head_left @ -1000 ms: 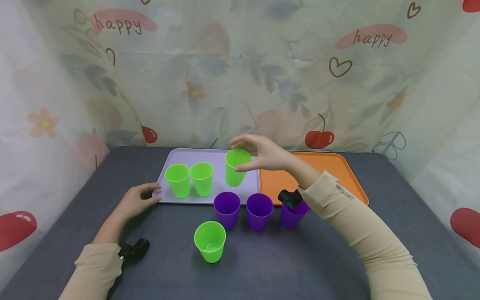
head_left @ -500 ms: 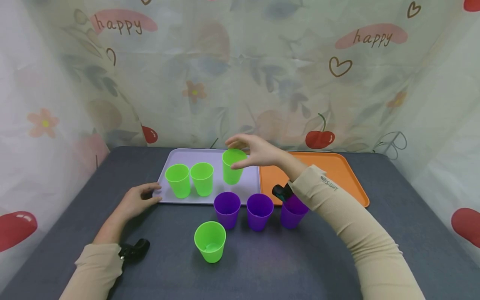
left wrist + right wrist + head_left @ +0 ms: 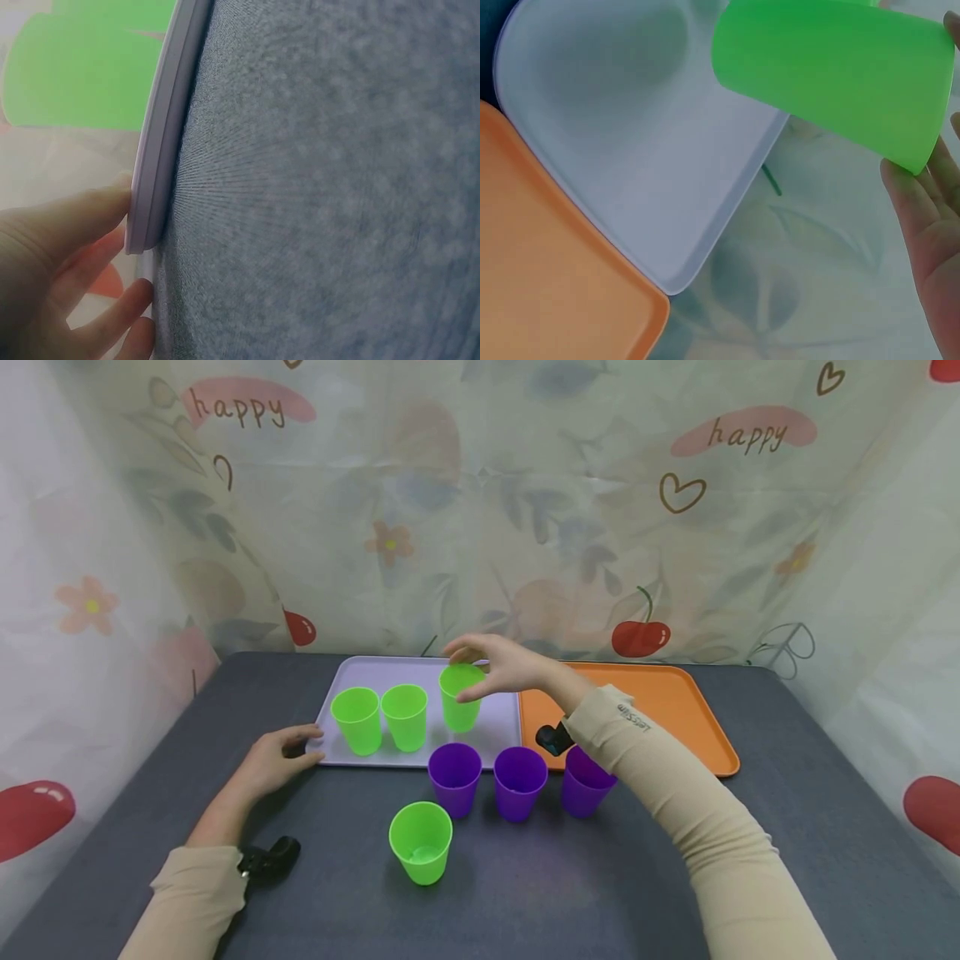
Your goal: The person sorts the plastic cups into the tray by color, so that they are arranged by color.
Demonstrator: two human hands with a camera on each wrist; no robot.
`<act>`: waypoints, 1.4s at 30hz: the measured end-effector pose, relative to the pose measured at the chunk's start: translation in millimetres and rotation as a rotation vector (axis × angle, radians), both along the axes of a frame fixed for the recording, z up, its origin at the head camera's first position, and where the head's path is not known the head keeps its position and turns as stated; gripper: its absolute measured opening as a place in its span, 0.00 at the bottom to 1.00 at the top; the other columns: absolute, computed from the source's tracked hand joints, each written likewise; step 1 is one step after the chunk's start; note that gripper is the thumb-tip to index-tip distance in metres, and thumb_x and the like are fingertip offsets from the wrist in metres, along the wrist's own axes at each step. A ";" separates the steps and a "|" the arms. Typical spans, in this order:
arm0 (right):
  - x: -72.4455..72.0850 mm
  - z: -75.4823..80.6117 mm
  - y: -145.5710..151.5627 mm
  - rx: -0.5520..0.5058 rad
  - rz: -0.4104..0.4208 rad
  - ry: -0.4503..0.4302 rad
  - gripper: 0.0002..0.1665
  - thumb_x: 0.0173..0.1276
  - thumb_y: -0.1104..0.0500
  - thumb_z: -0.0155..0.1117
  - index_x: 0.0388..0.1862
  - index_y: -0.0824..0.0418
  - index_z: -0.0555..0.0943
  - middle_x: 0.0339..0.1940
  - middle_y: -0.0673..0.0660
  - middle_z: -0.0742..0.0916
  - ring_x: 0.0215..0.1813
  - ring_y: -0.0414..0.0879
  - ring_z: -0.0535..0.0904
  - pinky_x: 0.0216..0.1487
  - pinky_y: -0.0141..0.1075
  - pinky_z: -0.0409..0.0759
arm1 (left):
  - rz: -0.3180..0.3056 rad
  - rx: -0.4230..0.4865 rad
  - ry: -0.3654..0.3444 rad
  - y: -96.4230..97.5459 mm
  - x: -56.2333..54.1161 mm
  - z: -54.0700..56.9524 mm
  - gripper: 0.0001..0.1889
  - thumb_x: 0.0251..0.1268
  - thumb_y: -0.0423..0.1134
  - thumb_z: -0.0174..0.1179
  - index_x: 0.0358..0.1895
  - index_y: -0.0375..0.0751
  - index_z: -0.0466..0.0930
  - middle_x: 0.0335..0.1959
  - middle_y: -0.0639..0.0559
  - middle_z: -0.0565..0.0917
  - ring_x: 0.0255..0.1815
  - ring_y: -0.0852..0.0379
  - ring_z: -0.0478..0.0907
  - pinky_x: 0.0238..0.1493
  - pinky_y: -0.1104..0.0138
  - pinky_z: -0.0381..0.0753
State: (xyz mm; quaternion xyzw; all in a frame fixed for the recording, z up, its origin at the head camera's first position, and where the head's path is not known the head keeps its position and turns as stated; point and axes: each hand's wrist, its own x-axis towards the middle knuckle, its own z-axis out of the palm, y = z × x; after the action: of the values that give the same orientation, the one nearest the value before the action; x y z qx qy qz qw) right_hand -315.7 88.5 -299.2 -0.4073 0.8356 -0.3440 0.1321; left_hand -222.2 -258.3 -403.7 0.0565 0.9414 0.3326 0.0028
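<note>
At the right half of the lavender tray [image 3: 495, 727], my right hand [image 3: 513, 667] holds a green cup [image 3: 459, 706] near its rim, thumb in front and fingers behind. The cup is upright, close over the tray, and in the right wrist view its green wall [image 3: 840, 75] is between the fingertips. Two more green cups [image 3: 358, 727] [image 3: 406, 724] stand on the tray's left half. My left hand [image 3: 273, 762] rests at the tray's front left corner, thumb and forefinger touching the rim [image 3: 161, 150], the other fingertips lower beside it.
An orange tray [image 3: 637, 685] adjoins the lavender one on the right. Along the trays' front edge stand three purple cups [image 3: 454, 789] [image 3: 519, 793] [image 3: 585, 789], the rightmost partly behind my right sleeve. A fourth green cup [image 3: 421, 852] is nearer me. A printed curtain [image 3: 480, 527] hangs behind the dark table.
My right hand has carried the green cup a little to the left, nearer the two green cups, and it sits slightly lower than half a second ago. The left hand has stayed at the tray corner.
</note>
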 end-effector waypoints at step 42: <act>-9.6 -19.1 -17.8 0.115 0.080 -0.080 0.41 0.50 0.60 0.74 0.63 0.61 0.68 0.60 0.62 0.78 0.64 0.53 0.73 0.67 0.45 0.69 | 0.008 -0.005 0.008 -0.5 -1.1 -1.7 0.21 0.60 0.39 0.61 0.55 0.33 0.76 0.61 0.32 0.73 0.61 0.33 0.69 0.61 0.43 0.66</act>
State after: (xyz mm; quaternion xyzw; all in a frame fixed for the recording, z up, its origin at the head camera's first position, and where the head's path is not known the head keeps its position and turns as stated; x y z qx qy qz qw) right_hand -325.3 70.7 -318.3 -0.4181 0.8310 -0.3060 0.2023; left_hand -223.3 -258.8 -405.4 0.0540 0.9424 0.3301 -0.0019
